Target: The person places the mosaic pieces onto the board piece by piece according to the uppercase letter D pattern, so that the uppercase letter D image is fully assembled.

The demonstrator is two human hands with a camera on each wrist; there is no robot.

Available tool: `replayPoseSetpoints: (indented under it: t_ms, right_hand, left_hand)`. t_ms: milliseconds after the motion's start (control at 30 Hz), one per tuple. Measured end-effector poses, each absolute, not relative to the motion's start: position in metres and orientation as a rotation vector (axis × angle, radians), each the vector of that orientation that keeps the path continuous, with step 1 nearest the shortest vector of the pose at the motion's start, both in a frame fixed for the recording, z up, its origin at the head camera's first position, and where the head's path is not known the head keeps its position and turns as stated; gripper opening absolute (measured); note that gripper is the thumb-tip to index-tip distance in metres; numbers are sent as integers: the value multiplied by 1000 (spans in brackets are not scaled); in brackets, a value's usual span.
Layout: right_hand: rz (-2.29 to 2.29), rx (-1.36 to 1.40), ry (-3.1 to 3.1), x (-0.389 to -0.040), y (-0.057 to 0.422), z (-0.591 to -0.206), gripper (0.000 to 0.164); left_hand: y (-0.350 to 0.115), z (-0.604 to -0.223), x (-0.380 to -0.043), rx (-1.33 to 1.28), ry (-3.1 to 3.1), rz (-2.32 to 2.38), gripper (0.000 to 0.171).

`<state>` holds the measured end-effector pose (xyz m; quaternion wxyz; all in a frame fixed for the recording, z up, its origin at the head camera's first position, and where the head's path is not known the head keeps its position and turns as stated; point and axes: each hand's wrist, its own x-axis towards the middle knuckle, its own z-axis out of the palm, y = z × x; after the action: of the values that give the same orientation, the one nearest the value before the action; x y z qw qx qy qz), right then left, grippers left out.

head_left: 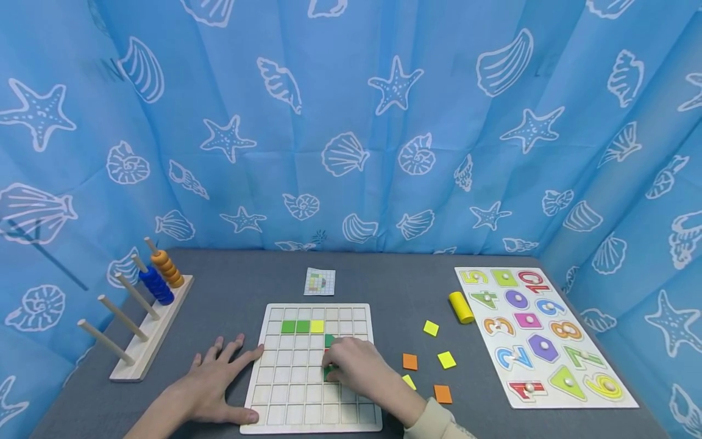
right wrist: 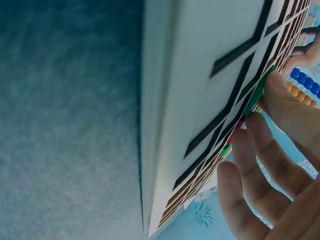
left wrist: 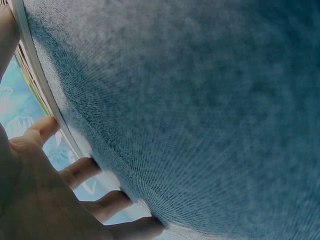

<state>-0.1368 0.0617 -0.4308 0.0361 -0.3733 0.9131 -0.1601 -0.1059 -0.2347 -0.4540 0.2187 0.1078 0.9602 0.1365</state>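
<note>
A white grid board (head_left: 294, 416) lies on the grey table. Two green tiles (head_left: 288, 327) and a yellow tile (head_left: 317, 327) sit side by side in its upper rows. Further right, another green tile (head_left: 329, 339) and a partly hidden red tile stand in one column. Just below them my right hand (head_left: 356, 364) pinches a green square tile (right wrist: 258, 94) between thumb and fingers, at the board's surface. My left hand (head_left: 216, 384) is spread at the board's left side, its thumb and index fingertip touching the edge.
Loose yellow tiles (head_left: 446, 360) and orange tiles (head_left: 442, 394) lie right of the board. Behind it is a small pattern card (head_left: 320, 282). A yellow cylinder (head_left: 461, 308) lies beside a number puzzle (head_left: 521, 399). A peg stand (head_left: 164, 338) with beads stands at left.
</note>
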Motion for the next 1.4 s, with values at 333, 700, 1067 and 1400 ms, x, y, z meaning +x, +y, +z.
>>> replayPoseSetpoints:
  t_ms: [333,700,1067,1400]
  right_hand:
    - [-491,-1133,2820,-132,63,-425,9]
    - [-598,-1076,2783,-124,79,-408,13]
    - [-646,-984,2733,-117,108,-400,18]
    - [-655,-876,2713,-113,137,-398,20]
  left_hand:
    - [-235,-453,-105,307,2659,380,115]
    - [-235,-453,-106,300,2657,390,115]
    - [-235,-455,-106,300,2658,387,116]
    - [-236,-456,-105,320,2656,399,114]
